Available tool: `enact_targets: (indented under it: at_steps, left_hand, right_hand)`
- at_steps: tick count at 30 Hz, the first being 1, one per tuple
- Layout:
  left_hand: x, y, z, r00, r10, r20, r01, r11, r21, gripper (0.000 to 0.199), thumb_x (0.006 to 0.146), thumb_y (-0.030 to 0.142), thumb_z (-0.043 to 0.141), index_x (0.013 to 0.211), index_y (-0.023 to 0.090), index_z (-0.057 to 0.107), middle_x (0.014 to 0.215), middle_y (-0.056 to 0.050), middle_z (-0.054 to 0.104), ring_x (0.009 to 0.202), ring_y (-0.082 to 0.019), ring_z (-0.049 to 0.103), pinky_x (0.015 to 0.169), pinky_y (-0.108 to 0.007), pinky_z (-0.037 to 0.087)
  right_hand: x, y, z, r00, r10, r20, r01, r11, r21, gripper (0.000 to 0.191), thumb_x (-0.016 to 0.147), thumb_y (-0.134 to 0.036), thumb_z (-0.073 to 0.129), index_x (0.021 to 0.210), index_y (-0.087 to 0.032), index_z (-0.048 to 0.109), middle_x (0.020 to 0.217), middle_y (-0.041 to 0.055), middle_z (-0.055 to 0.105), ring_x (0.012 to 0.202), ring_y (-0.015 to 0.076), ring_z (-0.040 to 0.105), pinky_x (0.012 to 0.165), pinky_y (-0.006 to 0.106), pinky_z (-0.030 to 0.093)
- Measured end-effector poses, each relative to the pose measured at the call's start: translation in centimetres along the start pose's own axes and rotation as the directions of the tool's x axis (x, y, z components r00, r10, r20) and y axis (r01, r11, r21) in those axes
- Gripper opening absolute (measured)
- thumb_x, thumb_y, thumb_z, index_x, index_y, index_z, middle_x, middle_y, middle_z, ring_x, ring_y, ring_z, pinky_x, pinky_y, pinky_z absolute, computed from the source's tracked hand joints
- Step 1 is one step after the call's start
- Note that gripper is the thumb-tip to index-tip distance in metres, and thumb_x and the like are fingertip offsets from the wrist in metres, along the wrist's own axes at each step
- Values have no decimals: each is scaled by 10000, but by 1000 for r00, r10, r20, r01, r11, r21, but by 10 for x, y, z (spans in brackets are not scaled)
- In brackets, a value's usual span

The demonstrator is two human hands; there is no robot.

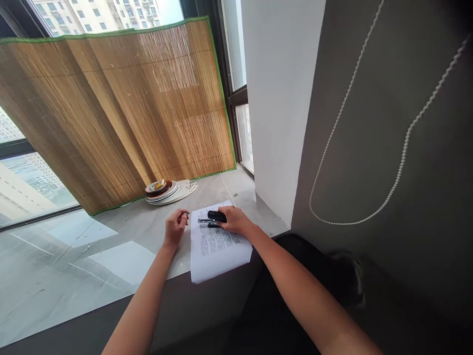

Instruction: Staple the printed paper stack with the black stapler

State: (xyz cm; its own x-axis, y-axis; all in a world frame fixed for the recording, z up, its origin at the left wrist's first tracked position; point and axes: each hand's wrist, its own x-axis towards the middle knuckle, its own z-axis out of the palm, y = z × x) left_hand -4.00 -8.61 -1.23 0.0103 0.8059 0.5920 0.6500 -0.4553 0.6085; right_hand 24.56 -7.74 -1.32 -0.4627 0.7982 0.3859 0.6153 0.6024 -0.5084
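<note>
A black stapler (217, 216) is gripped in my right hand (233, 220), over the upper part of the printed paper (221, 254). Its jaws are apart, and a silvery metal arm points left. The paper lies on the sill, its lower end hanging past the front edge. Just left of the sheet is my left hand (176, 227), closed with the fingers curled and pressed together. Whatever it may hold is too small to name.
Stacked plates (162, 192) stand on the tiled windowsill (148, 231) behind my left hand. A bamboo mat (121, 108) leans against the window. Small dark bits (235, 195) lie beyond the paper. To the right hangs a white bead chain (343, 223) by the wall.
</note>
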Motion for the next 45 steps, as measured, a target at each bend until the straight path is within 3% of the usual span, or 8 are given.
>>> enact_targets:
  at_steps: [8,14,18,23,30,35,40,45]
  left_hand:
    - [-2,7,14,958,87,272,-76,996,-50,252,940,389,602,1034,221,764,817,-25,748,525,-122,613,534,-251,503]
    - [2,10,11,962,186,199,-186,982,-17,244,939,365,631,1010,237,826,935,-68,756,676,-141,615,558,-246,468]
    - [4,9,10,972,147,181,-146,989,-20,249,921,315,616,1005,226,831,939,-71,746,694,-145,617,556,-246,468]
    - [3,3,9,972,103,211,-89,993,-75,305,915,266,574,1084,224,825,1053,-89,743,897,-191,686,591,-240,521]
    - [4,0,11,972,130,196,-121,991,-58,292,935,413,702,1152,248,805,1033,-61,781,716,-143,657,538,-244,461]
    - [5,-2,12,968,135,211,-124,990,-60,283,927,447,733,1125,256,795,1029,-56,811,863,-206,726,705,-309,544]
    - [8,-1,11,925,162,343,-133,985,-106,265,937,474,712,1063,254,788,1137,-67,801,1033,-245,718,819,-339,546]
    - [10,0,10,897,90,433,-74,996,-54,318,940,503,689,1070,230,790,1054,-54,800,682,-152,607,651,-282,490]
  right_hand:
    - [1,1,1,1000,2,-5,-2,1000,2,225,839,-339,820,984,-230,687,973,44,745,869,216,668,682,274,401]
    - [1,2,2,1000,-12,-8,12,1000,16,215,838,-321,820,971,-224,682,975,46,739,880,216,662,706,279,404]
    - [1,2,0,1000,-19,-5,19,1000,24,204,846,-318,812,962,-221,675,968,44,737,868,209,656,680,275,387]
    - [1,1,-1,1000,-19,-1,20,999,32,212,839,-315,827,949,-216,676,964,45,734,879,208,651,704,273,394]
    - [2,3,0,1000,-24,10,23,999,24,220,852,-303,812,991,-210,668,995,45,736,898,201,660,700,268,390]
    - [2,3,0,999,-30,9,30,999,16,218,853,-310,809,972,-211,656,992,42,735,899,200,656,696,267,382]
    - [1,3,0,999,-37,7,37,999,23,216,854,-315,807,963,-212,651,977,40,730,880,197,646,694,267,377]
    - [2,3,0,999,-42,5,42,999,25,228,849,-304,807,976,-203,647,984,45,730,895,199,643,698,266,375]
